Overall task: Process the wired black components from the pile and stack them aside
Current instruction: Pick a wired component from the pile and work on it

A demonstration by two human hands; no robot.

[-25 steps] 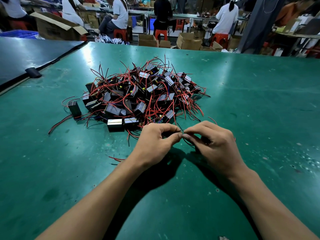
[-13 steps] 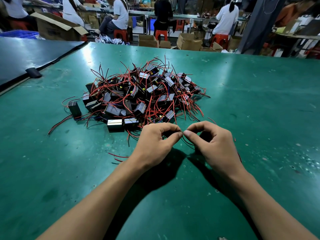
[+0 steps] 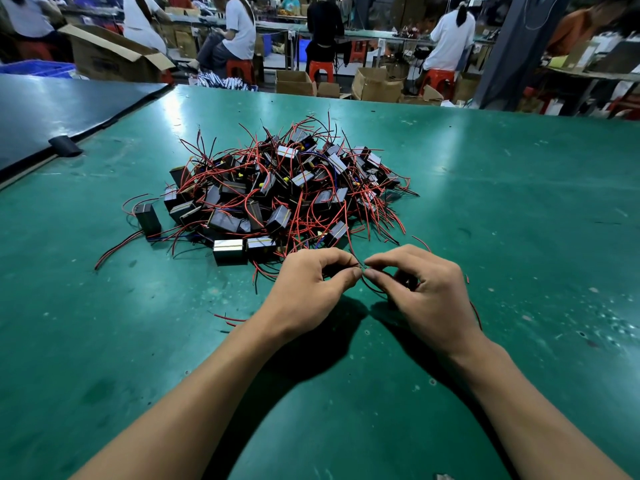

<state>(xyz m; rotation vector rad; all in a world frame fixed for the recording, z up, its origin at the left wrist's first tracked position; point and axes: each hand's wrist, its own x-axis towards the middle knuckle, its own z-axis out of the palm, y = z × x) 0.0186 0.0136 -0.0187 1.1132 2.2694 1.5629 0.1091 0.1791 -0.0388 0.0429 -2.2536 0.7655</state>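
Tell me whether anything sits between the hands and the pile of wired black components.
Nothing visible does. The left hand and right hand are just in front of the pile, together pinching a thin wire. Only loose red wire ends lie on the green table at the pile's near edge.

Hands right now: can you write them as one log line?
left hand: pinches wire | right hand: pinches wire | pile: on table, beyond hands

One head-worn wide-angle view looks forward and down, close over the green table (image 3: 485,209), workshop far behind.
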